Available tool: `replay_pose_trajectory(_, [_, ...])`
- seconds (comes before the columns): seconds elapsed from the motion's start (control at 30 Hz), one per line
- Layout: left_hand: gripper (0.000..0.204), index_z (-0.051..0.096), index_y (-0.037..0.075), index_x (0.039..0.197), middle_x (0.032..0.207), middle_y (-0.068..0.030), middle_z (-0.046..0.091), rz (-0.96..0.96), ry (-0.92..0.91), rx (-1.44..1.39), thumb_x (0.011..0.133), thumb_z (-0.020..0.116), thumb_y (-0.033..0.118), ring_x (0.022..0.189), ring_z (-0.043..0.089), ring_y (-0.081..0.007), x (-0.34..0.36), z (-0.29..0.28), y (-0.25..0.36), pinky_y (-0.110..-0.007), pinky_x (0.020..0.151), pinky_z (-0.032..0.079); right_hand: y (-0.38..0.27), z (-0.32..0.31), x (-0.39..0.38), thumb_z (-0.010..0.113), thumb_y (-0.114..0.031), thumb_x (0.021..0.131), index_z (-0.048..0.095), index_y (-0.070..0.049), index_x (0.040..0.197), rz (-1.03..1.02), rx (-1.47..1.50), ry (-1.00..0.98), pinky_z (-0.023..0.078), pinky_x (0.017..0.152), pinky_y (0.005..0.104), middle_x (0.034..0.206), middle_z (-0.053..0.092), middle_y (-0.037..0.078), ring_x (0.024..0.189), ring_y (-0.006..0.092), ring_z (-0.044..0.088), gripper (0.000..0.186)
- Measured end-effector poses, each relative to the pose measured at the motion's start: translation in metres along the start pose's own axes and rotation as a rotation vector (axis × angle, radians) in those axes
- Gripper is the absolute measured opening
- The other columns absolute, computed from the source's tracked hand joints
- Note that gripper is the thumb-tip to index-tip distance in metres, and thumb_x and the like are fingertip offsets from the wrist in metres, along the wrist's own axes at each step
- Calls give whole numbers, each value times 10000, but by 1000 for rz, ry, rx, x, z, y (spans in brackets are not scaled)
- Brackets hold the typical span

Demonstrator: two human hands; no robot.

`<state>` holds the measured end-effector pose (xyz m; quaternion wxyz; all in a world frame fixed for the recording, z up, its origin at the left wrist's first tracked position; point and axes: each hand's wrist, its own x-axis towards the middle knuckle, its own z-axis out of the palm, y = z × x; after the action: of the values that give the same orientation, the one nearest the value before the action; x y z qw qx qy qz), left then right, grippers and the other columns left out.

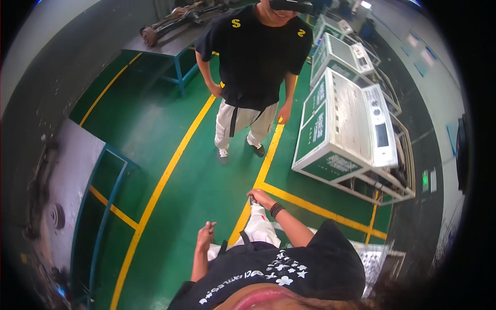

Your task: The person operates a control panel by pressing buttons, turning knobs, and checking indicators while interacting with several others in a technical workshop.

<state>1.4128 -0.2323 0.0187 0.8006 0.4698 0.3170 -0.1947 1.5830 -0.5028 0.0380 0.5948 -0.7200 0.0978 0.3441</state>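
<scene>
My left hand (205,233) hangs beside my white trousers (262,227), over the green floor. Its fingers are loosely bent and apart, with nothing visible in them. My right hand (262,198), with a dark beaded bracelet (277,209) at the wrist, reaches forward above my leg. Its fingers are curled together. A small dark grey patch shows at the fingertips; whether it is something held or my shoe underneath, I cannot tell. Facing me stands a person (258,57) in a black T-shirt and light trousers, arms hanging down, wearing a dark headset.
White-and-green equipment cabinets (343,124) with control panels line the right side. On the left is a blue-framed table (85,160) carrying metal vehicle parts; another such table (168,46) holds an axle assembly farther back. Yellow lines (175,155) mark the green floor.
</scene>
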Motion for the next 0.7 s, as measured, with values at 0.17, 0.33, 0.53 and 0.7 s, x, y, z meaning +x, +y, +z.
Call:
replay_pose_trajectory(0.17, [425, 512, 78, 706, 515, 44, 351, -75, -80, 396, 897, 433, 449, 427, 319, -72, -16, -66, -33, -218, 401, 249, 101, 167, -32, 406, -241, 887, 459, -106, 769, 80, 405, 24, 277, 396, 236, 545, 351, -44, 470, 81, 368, 187])
replay_pose_trajectory(0.33, [447, 391, 142, 644, 518, 33, 327, -224, 27, 229, 908, 349, 499, 416, 289, -100, -66, -145, -26, -258, 393, 254, 95, 222, -129, 395, -212, 873, 403, -118, 714, 273, 775, -147, 242, 405, 223, 562, 331, -46, 452, 73, 300, 185])
replay_pose_trajectory(0.53, [316, 425, 128, 697, 575, -24, 473, -135, 76, 301, 894, 338, 358, 436, 399, -139, -68, -175, 13, -275, 412, 331, 105, 162, -178, 432, -248, 886, 454, -99, 714, 34, 773, 158, 303, 431, 229, 597, 419, -26, 490, 85, 388, 228])
replay_pose_trajectory(0.7, [286, 412, 104, 705, 574, -19, 436, -40, -13, 506, 893, 321, 300, 458, 380, -129, -56, -99, 37, -269, 432, 308, 140, 155, -242, 400, -296, 909, 457, -105, 697, -112, 798, 388, 289, 414, 227, 559, 407, -33, 445, 86, 364, 291])
